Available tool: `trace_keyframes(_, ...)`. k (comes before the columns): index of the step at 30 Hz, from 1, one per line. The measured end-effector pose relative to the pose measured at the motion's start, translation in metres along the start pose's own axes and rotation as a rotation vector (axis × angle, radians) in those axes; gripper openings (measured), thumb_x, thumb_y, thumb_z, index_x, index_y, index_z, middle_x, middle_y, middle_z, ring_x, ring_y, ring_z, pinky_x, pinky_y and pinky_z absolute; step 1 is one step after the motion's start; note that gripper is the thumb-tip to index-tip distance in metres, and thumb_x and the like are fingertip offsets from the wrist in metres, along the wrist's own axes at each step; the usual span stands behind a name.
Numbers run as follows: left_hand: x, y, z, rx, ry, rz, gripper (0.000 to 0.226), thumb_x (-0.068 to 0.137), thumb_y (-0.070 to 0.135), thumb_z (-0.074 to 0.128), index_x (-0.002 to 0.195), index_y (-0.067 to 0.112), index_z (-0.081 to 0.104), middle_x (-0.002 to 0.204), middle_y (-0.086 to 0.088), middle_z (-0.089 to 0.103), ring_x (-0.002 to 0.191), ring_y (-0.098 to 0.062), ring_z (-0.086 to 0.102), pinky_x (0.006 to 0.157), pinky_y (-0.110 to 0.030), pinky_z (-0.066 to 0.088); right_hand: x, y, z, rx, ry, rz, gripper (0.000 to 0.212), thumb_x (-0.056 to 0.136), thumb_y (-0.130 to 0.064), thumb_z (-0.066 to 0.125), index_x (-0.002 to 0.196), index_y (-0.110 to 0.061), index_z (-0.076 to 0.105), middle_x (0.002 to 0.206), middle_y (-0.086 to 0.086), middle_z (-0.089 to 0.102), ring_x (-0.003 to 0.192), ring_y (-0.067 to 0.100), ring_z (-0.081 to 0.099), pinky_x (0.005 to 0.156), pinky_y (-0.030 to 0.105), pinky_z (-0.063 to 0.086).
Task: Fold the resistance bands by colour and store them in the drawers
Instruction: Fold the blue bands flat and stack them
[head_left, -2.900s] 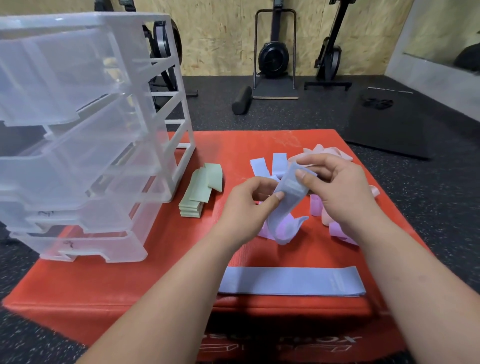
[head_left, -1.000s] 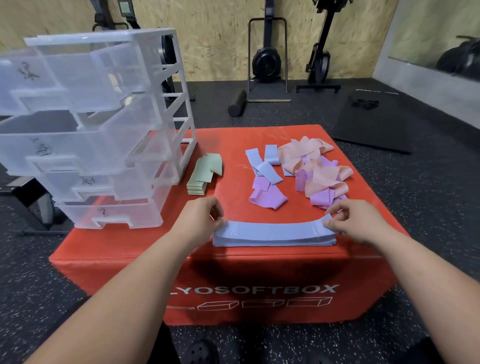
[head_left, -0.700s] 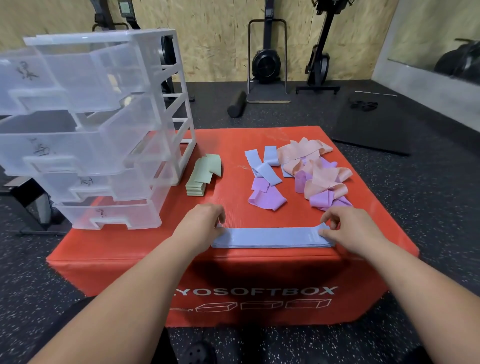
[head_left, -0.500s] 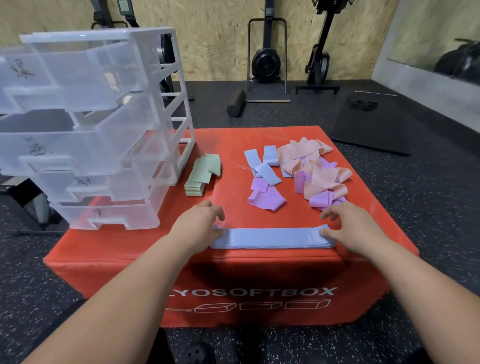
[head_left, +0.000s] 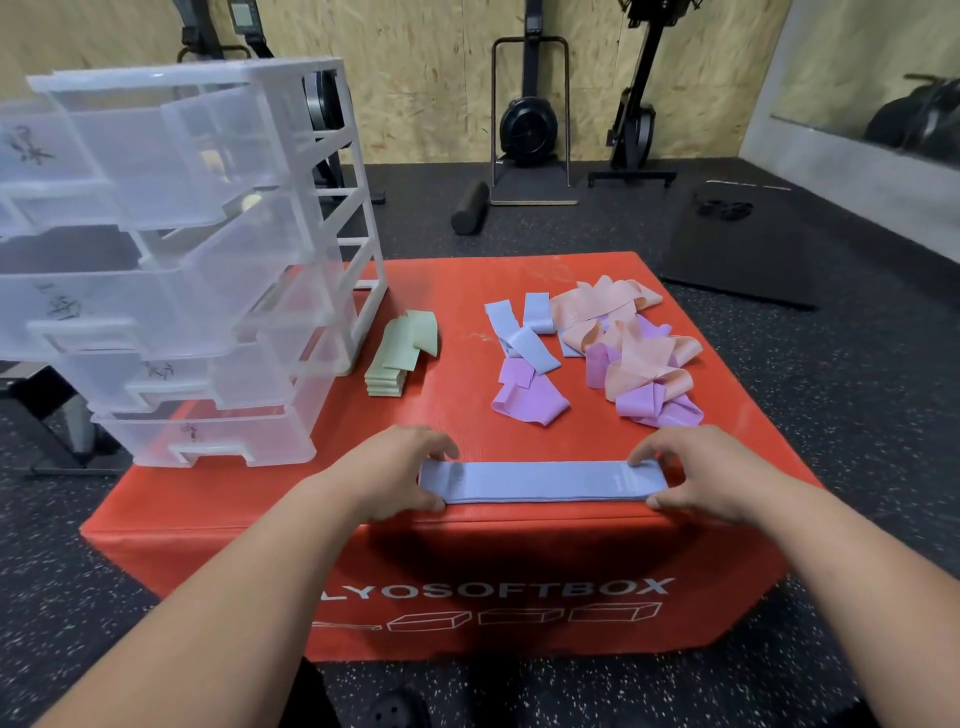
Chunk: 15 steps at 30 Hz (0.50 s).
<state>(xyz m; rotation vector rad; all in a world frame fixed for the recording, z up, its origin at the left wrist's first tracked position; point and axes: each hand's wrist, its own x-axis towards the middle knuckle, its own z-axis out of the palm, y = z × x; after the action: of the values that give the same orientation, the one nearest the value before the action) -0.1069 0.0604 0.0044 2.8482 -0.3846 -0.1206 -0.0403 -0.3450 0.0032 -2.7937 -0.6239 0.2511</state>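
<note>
Blue resistance bands (head_left: 540, 481) lie stacked flat along the near edge of the red soft box (head_left: 457, 291). The left hand (head_left: 395, 470) pinches their left end and the right hand (head_left: 691, 475) pinches their right end. Folded green bands (head_left: 397, 353) sit beside the clear drawer unit (head_left: 171, 260); loose pink, purple and blue bands (head_left: 613, 348) are piled behind.

red box (head_left: 260, 499), blue band (head_left: 540, 482), green stack (head_left: 395, 358), peach and lilac bands (head_left: 639, 358), clear drawers (head_left: 171, 270)
</note>
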Motion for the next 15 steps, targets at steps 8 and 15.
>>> trace_keyframes(8, 0.010, -0.003, -0.002, -0.083, 0.007, -0.004, 0.069, 0.076, 0.066, 0.081, 0.137, 0.040, 0.060, 0.123, 0.017, 0.062, 0.109, -0.005, 0.061, 0.091, -0.031, 0.056, 0.014, -0.003, -0.009, 0.100, 0.022, -0.027, 0.055, 0.067, -0.059, 0.089, 0.116, -0.049, 0.067, 0.112, -0.030, 0.065, 0.102, -0.007, 0.061, 0.085, 0.019, 0.048)
trace_keyframes(15, 0.047, -0.003, -0.001, -0.101, 0.127, -0.001, 0.054, 0.088, 0.063, 0.072, 0.134, 0.036, 0.062, 0.123, 0.015, 0.061, 0.111, -0.008, 0.058, 0.096, -0.036, 0.054, 0.077, -0.036, -0.010, 0.135, 0.215, 0.006, 0.030, 0.090, -0.038, 0.078, 0.120, -0.039, 0.070, 0.114, -0.018, 0.071, 0.090, 0.002, 0.062, 0.089, 0.032, 0.053)
